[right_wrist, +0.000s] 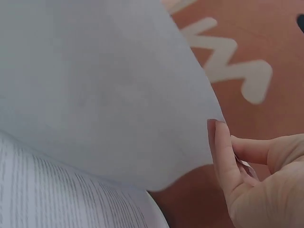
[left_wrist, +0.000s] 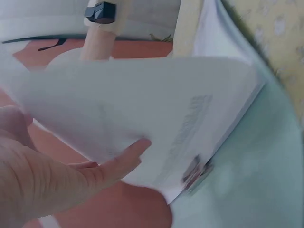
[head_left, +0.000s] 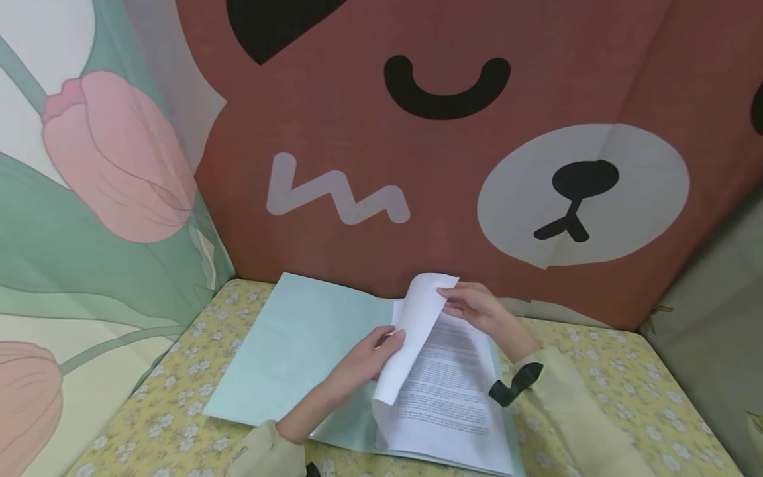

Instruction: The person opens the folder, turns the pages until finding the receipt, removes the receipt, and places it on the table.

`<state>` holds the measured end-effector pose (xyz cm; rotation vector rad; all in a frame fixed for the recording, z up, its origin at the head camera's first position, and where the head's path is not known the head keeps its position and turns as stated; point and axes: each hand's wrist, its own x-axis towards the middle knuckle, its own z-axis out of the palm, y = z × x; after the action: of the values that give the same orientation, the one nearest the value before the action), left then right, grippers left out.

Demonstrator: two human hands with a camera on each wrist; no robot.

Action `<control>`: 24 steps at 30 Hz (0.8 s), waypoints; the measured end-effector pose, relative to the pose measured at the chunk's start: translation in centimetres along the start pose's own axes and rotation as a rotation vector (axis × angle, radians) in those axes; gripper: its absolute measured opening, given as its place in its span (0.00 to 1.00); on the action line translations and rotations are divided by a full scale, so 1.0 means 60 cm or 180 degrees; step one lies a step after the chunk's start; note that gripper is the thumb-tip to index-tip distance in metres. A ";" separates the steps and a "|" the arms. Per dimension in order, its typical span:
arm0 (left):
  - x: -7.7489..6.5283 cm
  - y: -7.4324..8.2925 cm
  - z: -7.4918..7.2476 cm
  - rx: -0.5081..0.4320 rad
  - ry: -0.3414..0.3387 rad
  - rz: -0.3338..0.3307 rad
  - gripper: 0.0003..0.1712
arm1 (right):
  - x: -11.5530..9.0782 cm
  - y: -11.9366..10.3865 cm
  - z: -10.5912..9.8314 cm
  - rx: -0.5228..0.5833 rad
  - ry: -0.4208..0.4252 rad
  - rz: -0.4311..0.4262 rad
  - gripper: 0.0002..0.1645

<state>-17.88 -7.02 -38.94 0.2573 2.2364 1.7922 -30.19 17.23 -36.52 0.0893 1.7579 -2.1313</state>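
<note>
A pale green folder (head_left: 304, 338) lies spread on the table, printed pages (head_left: 444, 391) on its right side. One white sheet (head_left: 411, 344) is lifted off them and curls over to the left. My right hand (head_left: 479, 311) pinches this sheet's far edge between thumb and fingers (right_wrist: 223, 156). Lower down, my left hand (head_left: 369, 358) holds the curled part, its thumb on the outer face in the head view. In the left wrist view, one finger (left_wrist: 128, 159) lies along the paper, and faint print shows through. Near the fold sits a small metal clip (left_wrist: 197, 173), blurred.
A yellow flowered cloth (head_left: 197, 397) covers the table under the folder. Close behind it hangs a brown curtain (head_left: 334, 245) with a bear face. Another curtain (head_left: 119, 265) with tulips stands along the left side, and a grey one (head_left: 709, 285) on the right.
</note>
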 end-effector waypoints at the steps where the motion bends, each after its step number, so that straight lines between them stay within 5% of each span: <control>1: -0.002 0.005 -0.008 0.0037 -0.0001 0.0003 0.45 | 0.001 0.000 0.009 -0.0013 -0.0016 -0.0027 0.12; 6: -0.013 0.026 -0.040 0.0681 0.0022 0.0149 0.50 | 0.008 0.004 0.050 -0.0066 -0.0016 -0.0115 0.14; 15: -0.040 0.021 -0.066 0.2364 0.0334 0.0915 0.36 | 0.013 0.015 0.100 -0.0165 0.0062 -0.0160 0.26; 20: -0.044 0.010 -0.087 0.2635 0.0487 0.1112 0.32 | 0.008 0.021 0.111 -0.0345 -0.0166 -0.0311 0.21; 24: -0.046 -0.005 -0.107 0.2694 0.0533 0.1066 0.32 | 0.002 0.024 0.111 -0.0657 -0.0293 -0.0433 0.20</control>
<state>-17.24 -13.90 -37.68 0.6881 3.1072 0.8825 -28.59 10.60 -36.46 -0.1849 1.9664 -1.9948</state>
